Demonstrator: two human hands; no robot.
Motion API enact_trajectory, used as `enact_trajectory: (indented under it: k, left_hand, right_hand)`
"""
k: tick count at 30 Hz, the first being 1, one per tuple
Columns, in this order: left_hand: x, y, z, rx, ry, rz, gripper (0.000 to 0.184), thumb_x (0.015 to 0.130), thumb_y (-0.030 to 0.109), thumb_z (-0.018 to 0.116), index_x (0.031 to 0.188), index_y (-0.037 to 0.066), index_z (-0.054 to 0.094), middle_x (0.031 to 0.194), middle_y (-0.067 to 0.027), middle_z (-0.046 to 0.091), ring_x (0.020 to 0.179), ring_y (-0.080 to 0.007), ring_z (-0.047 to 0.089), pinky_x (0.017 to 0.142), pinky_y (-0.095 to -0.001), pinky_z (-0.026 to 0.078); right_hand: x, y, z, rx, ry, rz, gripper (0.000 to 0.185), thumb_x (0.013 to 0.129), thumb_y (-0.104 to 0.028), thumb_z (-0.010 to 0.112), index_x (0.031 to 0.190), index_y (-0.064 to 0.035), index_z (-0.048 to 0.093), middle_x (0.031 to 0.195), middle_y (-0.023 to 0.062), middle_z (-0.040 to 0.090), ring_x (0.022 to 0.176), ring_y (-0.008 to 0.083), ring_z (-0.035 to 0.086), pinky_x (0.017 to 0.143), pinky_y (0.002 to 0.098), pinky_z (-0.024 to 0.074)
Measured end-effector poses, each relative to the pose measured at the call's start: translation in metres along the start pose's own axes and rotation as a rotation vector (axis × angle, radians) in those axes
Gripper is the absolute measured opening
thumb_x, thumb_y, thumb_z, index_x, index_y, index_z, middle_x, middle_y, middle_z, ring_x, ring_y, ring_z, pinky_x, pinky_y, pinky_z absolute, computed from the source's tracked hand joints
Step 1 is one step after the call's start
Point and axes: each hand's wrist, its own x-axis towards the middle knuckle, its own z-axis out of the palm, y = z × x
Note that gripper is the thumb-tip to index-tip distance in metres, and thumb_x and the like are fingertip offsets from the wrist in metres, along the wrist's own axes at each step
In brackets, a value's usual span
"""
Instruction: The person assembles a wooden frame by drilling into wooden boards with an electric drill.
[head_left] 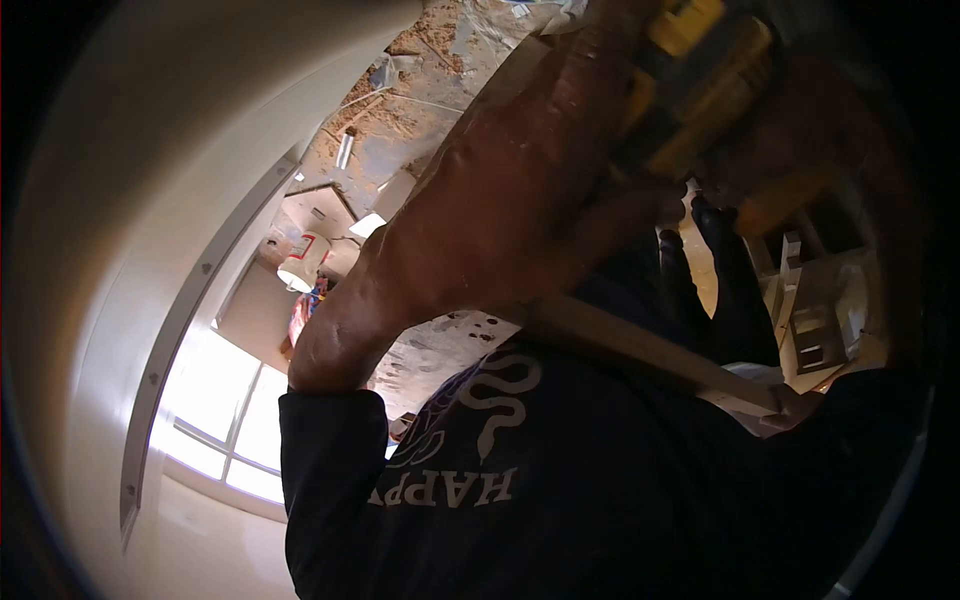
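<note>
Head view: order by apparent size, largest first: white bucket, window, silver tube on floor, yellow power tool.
1. Window and yellow power tool: unsure, since the tool is blurred and nearer the camera
2. White bucket
3. Silver tube

The left hand [510, 180] is beside a blurred yellow-and-black tool [700, 90]; below the tool, a wooden strip [650, 350] crosses the dark shirt [620, 480].

Left arm [335, 350] raised, wrist [400, 270] bent, left hand [510, 180] angled inward, fingers [640, 212] blurred.
</note>
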Motion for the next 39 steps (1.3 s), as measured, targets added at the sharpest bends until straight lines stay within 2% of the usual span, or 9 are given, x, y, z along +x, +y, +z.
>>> enact_trajectory:
  k: [6, 8, 22, 39]
  left_hand:
    - [0.008, 0.008, 0.014, 0.077, -0.049, 0.037, 0.102, 0.075, 0.034, 0.085, 0.149, -0.003, 0.026, 0.12, -0.0235, 0.063, 0.11, -0.0325, 0.065, 0.09, -0.0398, 0.055]
    - [0.008, 0.014, 0.013, 0.101, 0.061, 0.042, 0.101, 0.073, 0.037, 0.086, 0.146, -0.002, 0.03, 0.119, -0.0248, 0.062, 0.108, -0.0349, 0.065, 0.089, -0.0425, 0.055]
    - [0.011, 0.023, -0.002, -0.161, -0.074, -0.313, 0.096, 0.078, 0.038, 0.08, 0.146, -0.004, 0.028, 0.115, -0.0252, 0.063, 0.102, -0.0331, 0.066, 0.086, -0.0411, 0.056]
    - [0.027, 0.046, -0.017, -0.199, -0.191, -0.535, 0.09, 0.084, 0.04, 0.073, 0.145, -0.005, 0.025, 0.111, -0.0257, 0.064, 0.095, -0.0309, 0.068, 0.081, -0.0395, 0.057]
  right_hand:
    - [-0.003, 0.004, -0.004, -0.012, -0.002, -0.004, 0.038, 0.065, -0.019, 0.079, 0.1, -0.0069, 0.07, 0.083, 0.0057, 0.07, 0.071, 0.017, 0.066, 0.071, 0.0338, 0.0532]
    - [-0.008, 0.004, -0.001, -0.011, 0.012, -0.013, 0.038, 0.064, -0.019, 0.079, 0.099, -0.0069, 0.071, 0.083, 0.0055, 0.07, 0.071, 0.0168, 0.066, 0.071, 0.0336, 0.0532]
    - [-0.014, 0.001, 0.009, -0.059, 0.042, -0.009, 0.035, 0.062, -0.02, 0.08, 0.093, -0.0069, 0.072, 0.077, 0.004, 0.07, 0.067, 0.0153, 0.066, 0.066, 0.0319, 0.0529]
    - [-0.019, -0.002, 0.01, -0.182, 0.062, 0.011, 0.032, 0.058, -0.02, 0.08, 0.087, -0.0069, 0.073, 0.071, 0.0022, 0.069, 0.062, 0.0134, 0.066, 0.06, 0.0299, 0.0527]
